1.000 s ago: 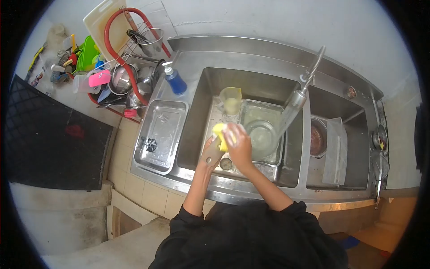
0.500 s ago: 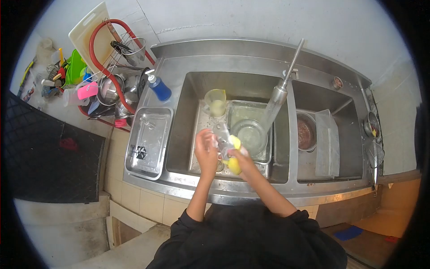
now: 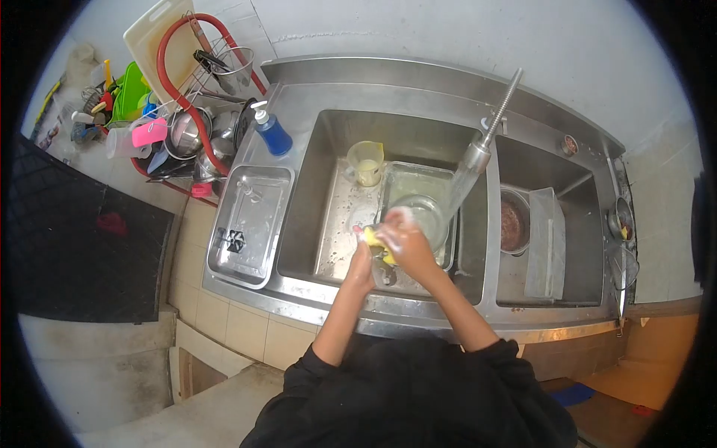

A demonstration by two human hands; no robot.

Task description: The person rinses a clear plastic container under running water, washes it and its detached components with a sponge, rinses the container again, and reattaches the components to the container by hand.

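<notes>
Over the left basin, my left hand is closed on a clear, transparent item whose shape is hard to make out. My right hand grips a yellow sponge with white suds, pressed against that item. Behind my right hand sits a round clear bowl inside a rectangular metal tray. Water from the flexible faucet runs down beside the bowl. A clear measuring jug stands behind my hands in the basin.
A metal tray lies left of the basin, near a blue soap bottle. A dish rack with a red hose stands at the far left. The right basin holds a pot and a translucent container.
My right hand has turned over and brought the sponge left against the clear item. My left hand has moved lower and right, under it. The camera view has shifted slightly.
</notes>
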